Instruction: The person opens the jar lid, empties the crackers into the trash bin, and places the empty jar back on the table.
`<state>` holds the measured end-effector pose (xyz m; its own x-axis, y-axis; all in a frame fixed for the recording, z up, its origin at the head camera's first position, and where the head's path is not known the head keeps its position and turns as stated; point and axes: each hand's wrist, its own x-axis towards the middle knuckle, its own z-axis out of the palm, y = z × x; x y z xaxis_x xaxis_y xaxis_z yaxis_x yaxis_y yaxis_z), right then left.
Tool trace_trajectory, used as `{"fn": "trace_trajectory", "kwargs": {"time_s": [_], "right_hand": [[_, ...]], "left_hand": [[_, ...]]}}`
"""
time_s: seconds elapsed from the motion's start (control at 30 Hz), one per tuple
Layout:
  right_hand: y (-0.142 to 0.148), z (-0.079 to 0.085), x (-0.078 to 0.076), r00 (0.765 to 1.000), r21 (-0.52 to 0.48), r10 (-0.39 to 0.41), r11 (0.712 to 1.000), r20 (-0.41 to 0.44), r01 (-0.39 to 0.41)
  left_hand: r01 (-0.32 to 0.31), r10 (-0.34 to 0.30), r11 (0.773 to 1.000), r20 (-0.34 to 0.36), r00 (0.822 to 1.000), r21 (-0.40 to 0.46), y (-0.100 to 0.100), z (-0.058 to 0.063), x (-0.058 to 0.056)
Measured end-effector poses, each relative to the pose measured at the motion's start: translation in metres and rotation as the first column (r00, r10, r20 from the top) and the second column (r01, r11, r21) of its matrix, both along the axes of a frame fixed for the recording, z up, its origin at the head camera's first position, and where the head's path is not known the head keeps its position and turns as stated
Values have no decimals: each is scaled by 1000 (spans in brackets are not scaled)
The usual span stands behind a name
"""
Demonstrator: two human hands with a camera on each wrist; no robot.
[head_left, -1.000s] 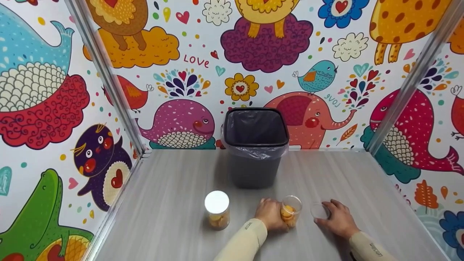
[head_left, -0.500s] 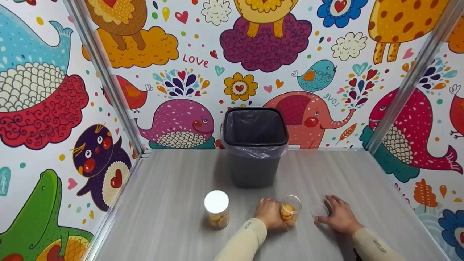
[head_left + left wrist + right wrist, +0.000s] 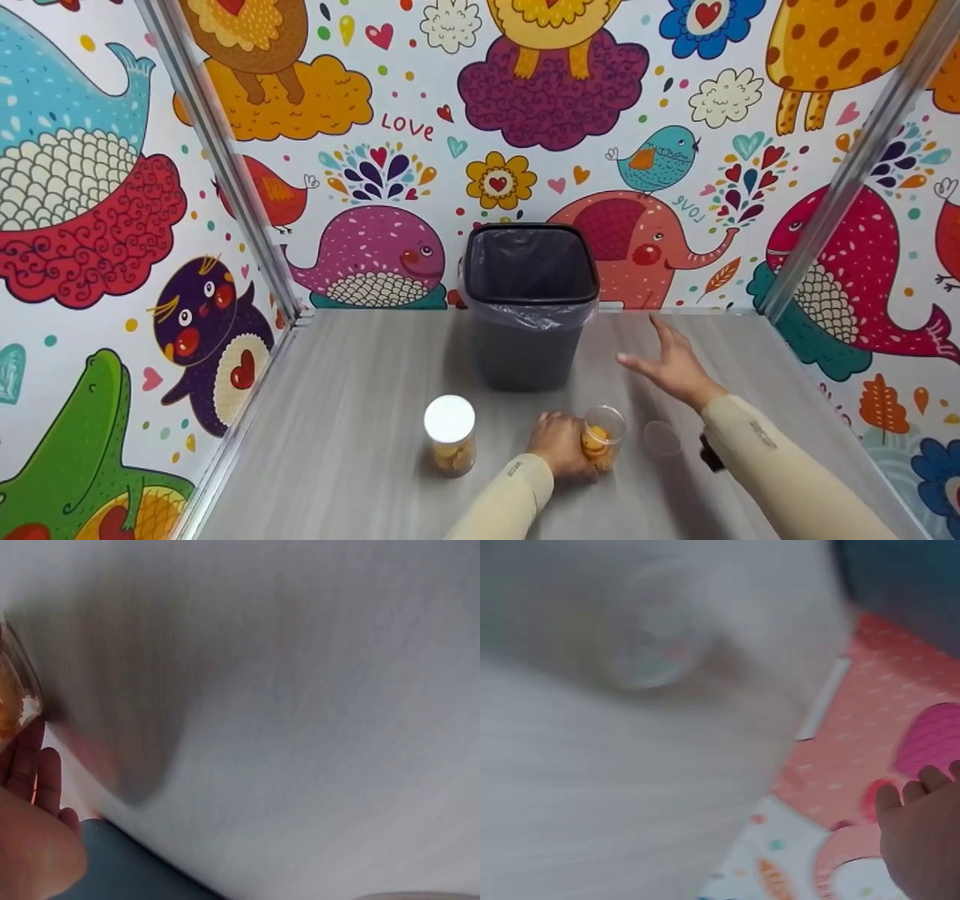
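My left hand (image 3: 561, 444) grips a clear, uncovered jar (image 3: 613, 424) of orange-yellow pieces that stands upright on the table. At the left edge of the left wrist view, part of this jar (image 3: 30, 679) shows beside my fingers. A clear round lid (image 3: 662, 439) lies flat on the table to the jar's right; it is blurred in the right wrist view, where the same lid (image 3: 656, 630) sits upper left. My right hand (image 3: 675, 367) is in the air beyond the lid, right of the bin, with fingers and thumb spread and nothing held.
A grey bin (image 3: 525, 352) with a plastic liner stands at the back middle of the table (image 3: 360, 375). Left of my left hand is a second jar (image 3: 452, 454) of similar pieces, topped with a white lid (image 3: 449, 418). Patterned walls (image 3: 420, 172) enclose the back and sides.
My right hand has left the clear lid and moved forward and slightly left, up toward the bin. The lid stays on the table. My left hand and its jar have stayed in place.
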<state>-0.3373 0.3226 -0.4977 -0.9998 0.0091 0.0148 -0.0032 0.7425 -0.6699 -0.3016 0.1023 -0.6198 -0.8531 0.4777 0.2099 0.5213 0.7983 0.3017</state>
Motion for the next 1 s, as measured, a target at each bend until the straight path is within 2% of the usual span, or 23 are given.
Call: {"fn": "trace_trajectory", "kwargs": {"time_s": [0.13,0.27,0.43,0.57,0.67,0.83,1.0], "right_hand": [[-28,22,-17,994,-63,52,996,-101,-58],[-53,33,-28,988,-134,74,987,-133,-92],[-73,33,-37,977,-206,69,972,-203,-111],[-86,30,-44,967,-251,57,960,-249,-121],[-93,29,-47,964,-281,41,952,-264,-118],[-100,31,-50,966,-321,-11,944,-259,-75],[-100,33,-55,960,-302,-18,951,-279,-70]], "left_hand": [[4,-4,1000,-11,1000,0,0,-2,0],[8,-8,1000,-31,999,-19,1,-3,0],[-18,15,997,-28,999,-75,2,-2,0],[-32,34,995,12,999,-98,3,-1,0],[-29,33,993,28,999,-114,3,1,-1],[-15,16,992,9,1000,-125,2,1,0],[-11,12,994,7,1000,-113,0,0,-1]]}}
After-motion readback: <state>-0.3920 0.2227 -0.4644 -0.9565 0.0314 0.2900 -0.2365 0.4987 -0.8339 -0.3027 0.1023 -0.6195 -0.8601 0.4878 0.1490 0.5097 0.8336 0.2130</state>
